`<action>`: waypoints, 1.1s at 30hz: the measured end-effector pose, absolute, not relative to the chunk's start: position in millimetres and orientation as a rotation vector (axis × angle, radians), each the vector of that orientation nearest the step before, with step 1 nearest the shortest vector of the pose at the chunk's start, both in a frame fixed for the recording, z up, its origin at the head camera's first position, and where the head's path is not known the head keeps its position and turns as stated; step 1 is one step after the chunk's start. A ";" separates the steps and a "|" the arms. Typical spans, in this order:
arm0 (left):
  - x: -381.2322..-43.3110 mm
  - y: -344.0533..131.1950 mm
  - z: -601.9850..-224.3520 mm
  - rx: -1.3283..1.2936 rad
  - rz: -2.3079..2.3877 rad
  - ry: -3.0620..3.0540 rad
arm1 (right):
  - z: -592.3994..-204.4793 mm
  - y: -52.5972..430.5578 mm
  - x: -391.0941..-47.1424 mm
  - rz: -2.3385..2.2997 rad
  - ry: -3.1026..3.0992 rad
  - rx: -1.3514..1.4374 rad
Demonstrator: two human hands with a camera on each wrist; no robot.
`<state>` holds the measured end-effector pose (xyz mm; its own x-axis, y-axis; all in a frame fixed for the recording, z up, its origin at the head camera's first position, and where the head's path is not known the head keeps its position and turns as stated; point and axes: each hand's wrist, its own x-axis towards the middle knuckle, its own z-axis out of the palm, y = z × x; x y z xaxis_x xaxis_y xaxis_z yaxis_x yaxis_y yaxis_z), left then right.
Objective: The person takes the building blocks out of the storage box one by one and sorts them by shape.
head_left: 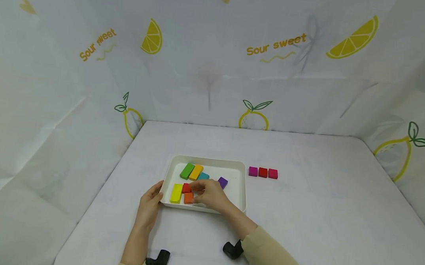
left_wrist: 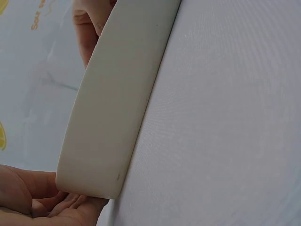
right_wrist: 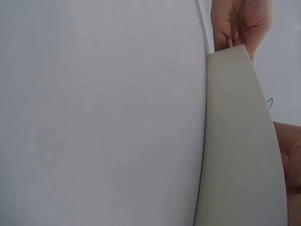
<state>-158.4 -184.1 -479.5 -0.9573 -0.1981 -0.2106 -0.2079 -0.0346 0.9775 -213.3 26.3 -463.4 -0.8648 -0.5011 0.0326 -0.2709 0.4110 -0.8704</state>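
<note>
A shallow white tray (head_left: 236, 196) lies on the table with coloured blocks inside. My left hand (head_left: 150, 207) grips its left end near the front corner, thumb at the rim and fingers along the outer wall. Over the tray's front half is my right hand (head_left: 211, 195), its thumb and fingertips spread apart at the right edges of a red block (head_left: 186, 188) and an orange block (head_left: 188, 198). Left of these stands a yellow block (head_left: 175, 193). Behind lie a green block (head_left: 187, 171), an amber block (head_left: 196, 172) and a partly hidden blue block (head_left: 203, 176). A purple block (head_left: 223, 182) sits tilted beyond my right hand.
On the table right of the tray, a magenta block (head_left: 253, 172), a red block (head_left: 263, 172) and a pinkish-red block (head_left: 273, 174) stand in a row. A white sheet (head_left: 207, 77) with lemon prints hangs behind the table. Black wrist devices (head_left: 233, 250) sit at both forearms.
</note>
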 end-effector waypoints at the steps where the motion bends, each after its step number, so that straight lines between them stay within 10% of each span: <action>1: -158.4 -184.3 -479.5 -0.459 2.205 2.179 | -463.2 25.6 -213.2 -1.428 2.439 -0.679; 33: -157.5 -183.7 -478.3 -0.447 2.203 2.174 | -464.9 18.4 -214.5 -1.297 2.493 -0.691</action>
